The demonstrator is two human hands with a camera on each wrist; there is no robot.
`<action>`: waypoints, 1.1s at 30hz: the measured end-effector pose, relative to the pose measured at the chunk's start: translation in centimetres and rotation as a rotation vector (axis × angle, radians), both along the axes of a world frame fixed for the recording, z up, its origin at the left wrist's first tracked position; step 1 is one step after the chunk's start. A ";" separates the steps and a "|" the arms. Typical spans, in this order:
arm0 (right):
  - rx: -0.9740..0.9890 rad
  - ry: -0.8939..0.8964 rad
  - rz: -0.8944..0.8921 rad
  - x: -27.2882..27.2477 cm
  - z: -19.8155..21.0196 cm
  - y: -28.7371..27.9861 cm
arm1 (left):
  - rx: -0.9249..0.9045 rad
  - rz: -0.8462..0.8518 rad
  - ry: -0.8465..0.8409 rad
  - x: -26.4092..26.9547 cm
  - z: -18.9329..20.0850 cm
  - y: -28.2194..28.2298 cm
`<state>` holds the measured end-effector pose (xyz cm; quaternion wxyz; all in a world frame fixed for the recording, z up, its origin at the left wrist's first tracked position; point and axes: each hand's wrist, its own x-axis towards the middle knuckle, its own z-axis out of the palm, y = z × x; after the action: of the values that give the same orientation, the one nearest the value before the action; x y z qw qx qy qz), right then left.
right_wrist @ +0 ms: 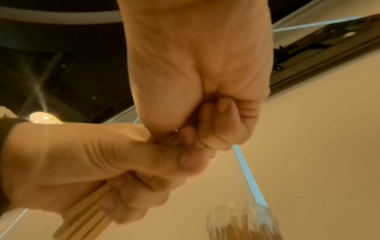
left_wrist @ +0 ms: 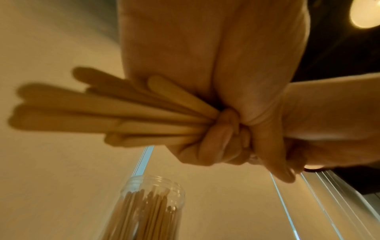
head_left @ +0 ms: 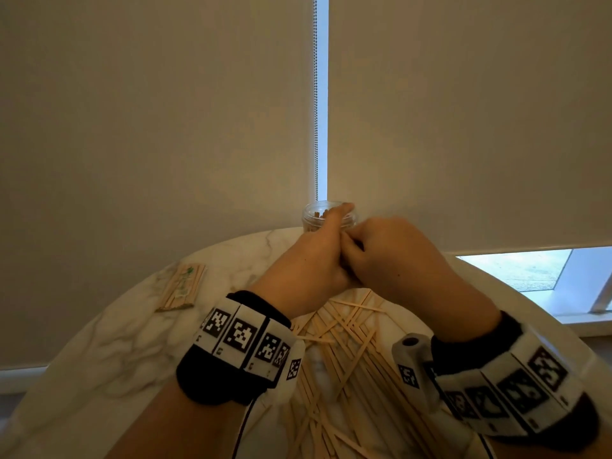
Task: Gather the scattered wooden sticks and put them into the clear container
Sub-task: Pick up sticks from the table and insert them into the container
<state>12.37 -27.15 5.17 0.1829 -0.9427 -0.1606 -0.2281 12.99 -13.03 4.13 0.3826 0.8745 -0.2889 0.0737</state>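
My left hand [head_left: 323,246] grips a bundle of flat wooden sticks [left_wrist: 92,113], which fans out from its fist in the left wrist view. My right hand [head_left: 381,250] presses against that fist with its fingers [right_wrist: 222,123] curled, pinching the bundle's other end. The clear container [head_left: 314,217] stands upright just behind the left hand at the table's far edge. Several sticks stand inside it [left_wrist: 148,211]. Many loose sticks [head_left: 344,346] lie scattered on the table below my wrists.
The round marble table [head_left: 109,342] ends just behind the container, against a window blind [head_left: 165,111] with a bead chain [head_left: 315,94]. A wrapped packet of sticks [head_left: 182,286] lies at the left. A window sill [head_left: 563,286] is at the right.
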 end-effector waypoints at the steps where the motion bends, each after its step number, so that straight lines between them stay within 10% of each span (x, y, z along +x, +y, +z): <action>1: 0.010 -0.014 0.029 0.1 0.0 0.0 | -0.025 -0.010 0.007 0.1 0.0 0.1; 8: 0.106 -0.110 -0.003 0.5 1.0 -2.5 | -0.072 0.028 0.042 -0.5 1.7 1.8; 14: 0.371 -0.171 -0.096 -0.5 2.9 -5.8 | -0.690 0.465 0.110 0.9 3.1 4.1; 19: 0.335 -0.216 -0.026 -1.0 2.4 -2.6 | -0.940 0.131 0.535 -1.4 3.6 1.2; 33: 0.008 -0.342 0.106 -0.8 1.3 -1.1 | -0.914 0.110 0.391 -0.4 2.4 1.6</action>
<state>11.62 -28.29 6.45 0.1686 -0.8796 -0.2379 -0.3757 12.59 -11.41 6.54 0.7693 0.6287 -0.1035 0.0473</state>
